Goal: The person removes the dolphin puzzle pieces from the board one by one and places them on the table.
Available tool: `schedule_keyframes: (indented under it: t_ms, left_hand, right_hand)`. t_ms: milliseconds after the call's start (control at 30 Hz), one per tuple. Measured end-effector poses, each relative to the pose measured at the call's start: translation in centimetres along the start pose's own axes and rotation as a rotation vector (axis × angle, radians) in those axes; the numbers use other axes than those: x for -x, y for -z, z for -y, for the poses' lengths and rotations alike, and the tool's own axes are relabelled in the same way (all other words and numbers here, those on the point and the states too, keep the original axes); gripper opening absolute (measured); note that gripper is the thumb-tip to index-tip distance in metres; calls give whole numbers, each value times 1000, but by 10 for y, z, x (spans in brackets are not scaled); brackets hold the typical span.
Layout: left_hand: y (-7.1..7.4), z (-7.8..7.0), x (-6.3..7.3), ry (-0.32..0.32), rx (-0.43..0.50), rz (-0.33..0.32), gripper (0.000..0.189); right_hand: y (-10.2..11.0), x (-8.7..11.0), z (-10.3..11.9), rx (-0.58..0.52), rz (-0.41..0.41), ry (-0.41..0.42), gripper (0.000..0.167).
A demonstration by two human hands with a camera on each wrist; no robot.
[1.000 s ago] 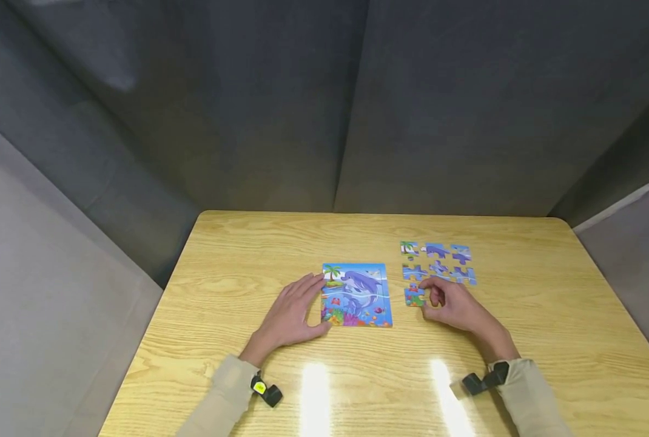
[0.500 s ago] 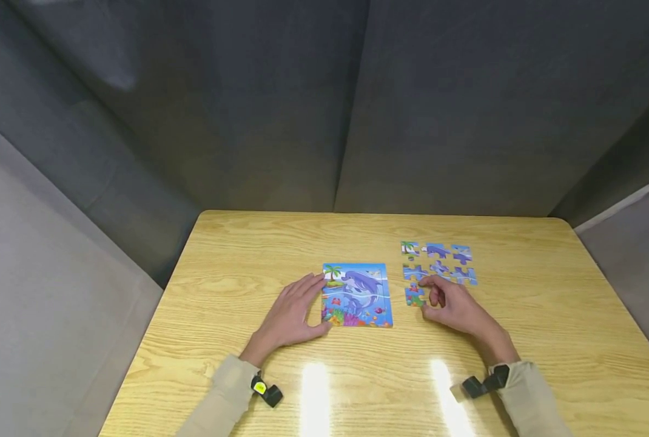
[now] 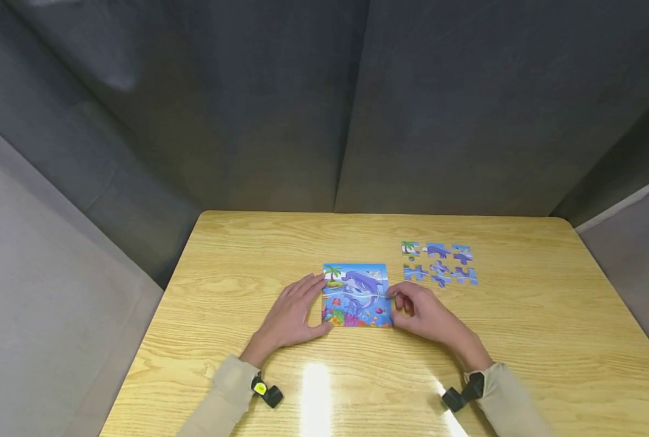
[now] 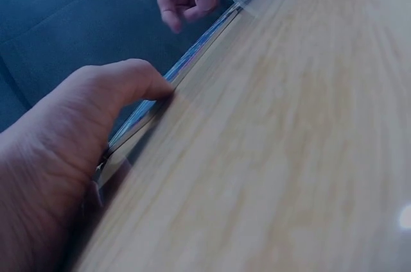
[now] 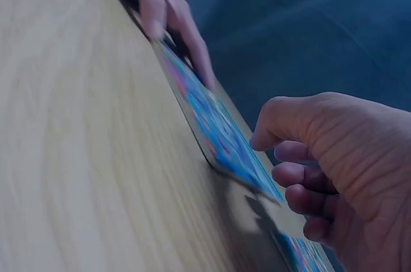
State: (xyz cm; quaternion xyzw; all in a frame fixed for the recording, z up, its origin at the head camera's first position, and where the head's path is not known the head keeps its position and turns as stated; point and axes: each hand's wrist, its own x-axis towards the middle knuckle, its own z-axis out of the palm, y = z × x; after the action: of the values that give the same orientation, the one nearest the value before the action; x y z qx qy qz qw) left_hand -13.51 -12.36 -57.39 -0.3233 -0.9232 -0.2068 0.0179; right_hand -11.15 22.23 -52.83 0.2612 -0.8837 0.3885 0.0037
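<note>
In the head view, a square dolphin jigsaw puzzle (image 3: 357, 294) lies on the table. My left hand (image 3: 289, 312) rests at its left side with fingers spread, fingertips on the left edge and thumb at the near left corner. My right hand (image 3: 425, 312) is by the puzzle's right edge, fingers loosely bent. The right wrist view shows that hand (image 5: 353, 156) with a gap between thumb and fingers and no piece in it. Several loose puzzle pieces (image 3: 439, 250) lie in rows beyond it. Another loose piece (image 5: 305, 253) appears beside the puzzle, hidden by the hand in the head view.
The wooden table (image 3: 237, 255) has rounded far corners. Dark curtains (image 3: 270, 121) hang behind it, and lighter grey panels (image 3: 40, 291) stand at the sides. Both wrists wear a small black camera (image 3: 267, 391).
My right hand has moved left, from the crab puzzle piece in the front row to the puzzle's right edge, and now covers that piece's spot. The left hand has stayed in place.
</note>
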Motion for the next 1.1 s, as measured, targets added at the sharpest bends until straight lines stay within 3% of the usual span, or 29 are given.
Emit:
schedule_keyframes:
  t_ms: [267, 567, 1100]
  left_hand:
    - [-4, 1, 0, 5, 0, -1, 97]
    - [-9, -1, -1, -17, -59, -30, 98]
    - [-8, -2, -1, 19, -90, 11, 100]
  right_hand:
    - [-26, -19, 22, 71, 84, 65, 39]
    - [-38, -29, 24, 91, 186, 14, 45]
    - [-42, -32, 25, 22, 175, -61, 45]
